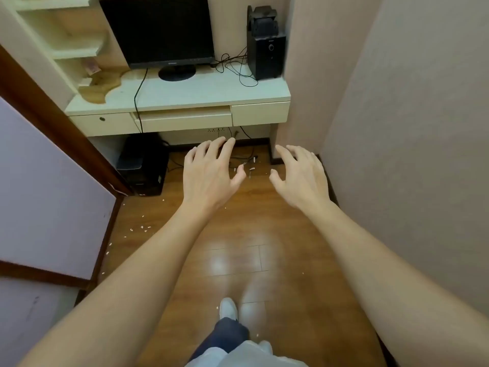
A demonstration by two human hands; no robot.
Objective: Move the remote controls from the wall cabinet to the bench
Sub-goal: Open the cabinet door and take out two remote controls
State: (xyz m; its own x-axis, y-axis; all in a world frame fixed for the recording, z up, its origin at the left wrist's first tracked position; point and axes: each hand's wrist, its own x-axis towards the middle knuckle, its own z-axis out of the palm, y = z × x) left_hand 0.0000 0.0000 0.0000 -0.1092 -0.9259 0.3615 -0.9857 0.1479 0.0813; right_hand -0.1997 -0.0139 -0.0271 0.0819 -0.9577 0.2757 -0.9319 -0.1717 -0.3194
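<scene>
Both my arms reach forward over a wooden floor. My left hand (211, 173) is held out with fingers spread and holds nothing. My right hand (300, 176) is likewise spread and holds nothing. No remote control, wall cabinet or bench shows in this view. The hands hover in the air in front of a pale desk (201, 94), apart from it.
A black monitor (158, 30) and a black speaker (266, 49) with loose cables stand on the desk. A dark computer tower (144, 165) sits under it. Open shelves (66, 35) rise at the left. A door (39, 197) stands at left, a wall (410, 128) at right. Small white scraps litter the floor.
</scene>
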